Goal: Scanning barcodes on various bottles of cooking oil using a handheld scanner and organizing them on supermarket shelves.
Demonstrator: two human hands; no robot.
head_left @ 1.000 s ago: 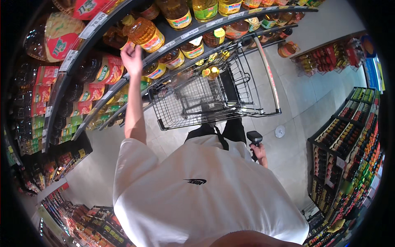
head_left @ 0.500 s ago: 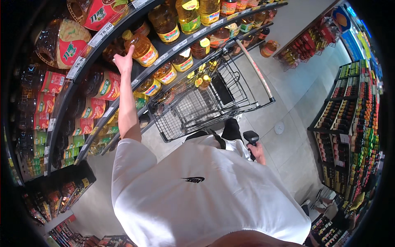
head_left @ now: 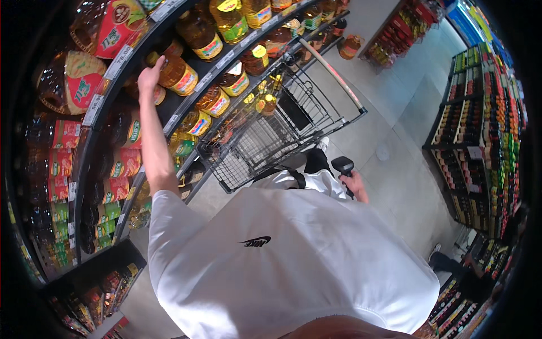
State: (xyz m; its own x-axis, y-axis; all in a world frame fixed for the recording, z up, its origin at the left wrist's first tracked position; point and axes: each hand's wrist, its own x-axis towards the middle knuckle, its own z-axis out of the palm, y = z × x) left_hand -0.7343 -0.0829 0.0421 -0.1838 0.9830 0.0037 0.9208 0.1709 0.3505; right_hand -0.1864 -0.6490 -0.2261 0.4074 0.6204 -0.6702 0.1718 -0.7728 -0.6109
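Observation:
My left hand (head_left: 150, 79) reaches into the shelf on the left, closed at the neck of a large cooking oil bottle (head_left: 179, 77) with a yellow cap. The thumb lies by the neck, while the other fingers are mostly hidden. This bottle stands on the shelf, tilted in this view, with amber oil and a coloured label. Just beside my wrist another oil bottle (head_left: 159, 95) is partly covered. Low by my right side, my right hand (head_left: 355, 184) is wrapped round the grip of a black handheld scanner (head_left: 342, 165).
A metal shopping cart (head_left: 248, 150) stands against the shelf with small oil bottles (head_left: 269, 105) in it. More oil bottles fill the curved shelving. Across the tiled aisle (head_left: 403, 181) is a rack of bottles (head_left: 463, 147). Another person (head_left: 464, 274) shows at the lower right.
My left hand has moved up from the bottle's side to its neck. The view has shifted, so shelf and cart sit farther left. The scanner stays in my right hand.

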